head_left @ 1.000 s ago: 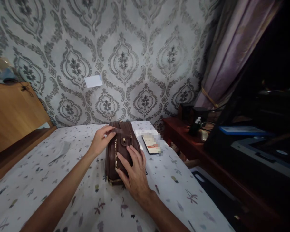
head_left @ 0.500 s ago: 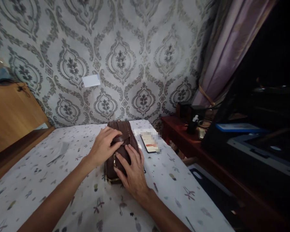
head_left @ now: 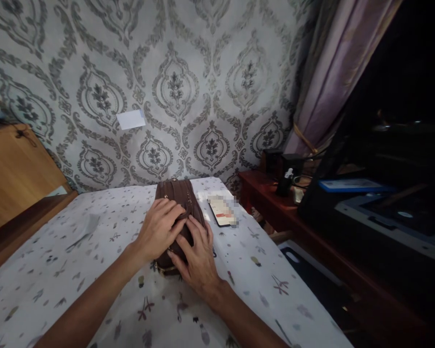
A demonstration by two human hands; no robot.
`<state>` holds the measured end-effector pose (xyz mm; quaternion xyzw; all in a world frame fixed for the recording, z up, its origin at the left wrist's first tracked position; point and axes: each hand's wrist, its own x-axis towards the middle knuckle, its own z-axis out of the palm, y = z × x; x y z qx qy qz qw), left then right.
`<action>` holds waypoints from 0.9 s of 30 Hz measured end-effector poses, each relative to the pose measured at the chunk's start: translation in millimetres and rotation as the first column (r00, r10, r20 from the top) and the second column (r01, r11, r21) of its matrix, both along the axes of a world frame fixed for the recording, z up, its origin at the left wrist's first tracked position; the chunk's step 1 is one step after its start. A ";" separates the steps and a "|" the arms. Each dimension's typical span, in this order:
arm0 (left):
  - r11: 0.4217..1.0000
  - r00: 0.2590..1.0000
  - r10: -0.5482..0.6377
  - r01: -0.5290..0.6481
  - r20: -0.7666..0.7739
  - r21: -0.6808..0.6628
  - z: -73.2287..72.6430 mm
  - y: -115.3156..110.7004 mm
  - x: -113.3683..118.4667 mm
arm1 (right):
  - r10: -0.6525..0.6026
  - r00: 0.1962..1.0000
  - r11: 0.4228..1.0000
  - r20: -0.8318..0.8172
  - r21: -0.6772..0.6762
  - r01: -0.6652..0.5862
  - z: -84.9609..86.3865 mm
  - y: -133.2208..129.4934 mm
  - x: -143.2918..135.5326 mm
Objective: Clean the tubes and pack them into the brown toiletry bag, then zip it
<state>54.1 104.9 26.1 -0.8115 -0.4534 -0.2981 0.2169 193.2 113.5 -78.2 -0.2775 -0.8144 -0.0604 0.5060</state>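
Observation:
A brown bag (head_left: 183, 191) with gold zips lies lengthwise on the bed with its patterned white sheet (head_left: 130, 290). My left hand (head_left: 161, 227) is on the bag's upper left side, its fingers closed on the dark handle strap near the middle. My right hand (head_left: 197, 253) rests over the near right part of the bag, fingers spread, its thumb near the front end. The fingertips of both hands come close together around the strap. To the right of the bag lies a phone (head_left: 220, 212) with a lit screen.
A patterned wall (head_left: 174, 121) with a white card stands behind the bed. At the left is a wooden board (head_left: 18, 169). A dark red table (head_left: 271, 193) at the right carries a small bottle (head_left: 284, 182), cables and a blue-edged item (head_left: 355, 185).
My left hand has shifted slightly down and toward my right hand, and the strap is lower and more covered by its fingers. The view has turned a little.

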 end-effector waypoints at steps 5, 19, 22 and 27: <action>0.992 0.992 0.123 -0.123 0.013 -0.004 -0.4 3.2 1.8 | 0.024 1.000 1.000 -0.020 0.009 -0.024 2.6 -0.3 1.7; 0.921 0.940 0.339 -0.338 -0.031 -0.193 39.7 44.2 24.1 | -0.011 0.991 0.999 -0.134 -0.053 0.004 -0.1 4.1 1.4; 0.944 0.964 0.264 -0.261 -0.011 -0.202 41.0 41.7 25.6 | -0.010 0.990 0.998 -0.138 -0.059 0.002 -0.3 4.3 1.3; 0.974 0.987 0.156 -0.145 0.050 -0.174 31.8 33.1 16.1 | -0.008 0.991 0.999 -0.135 -0.055 0.001 -1.3 5.7 1.5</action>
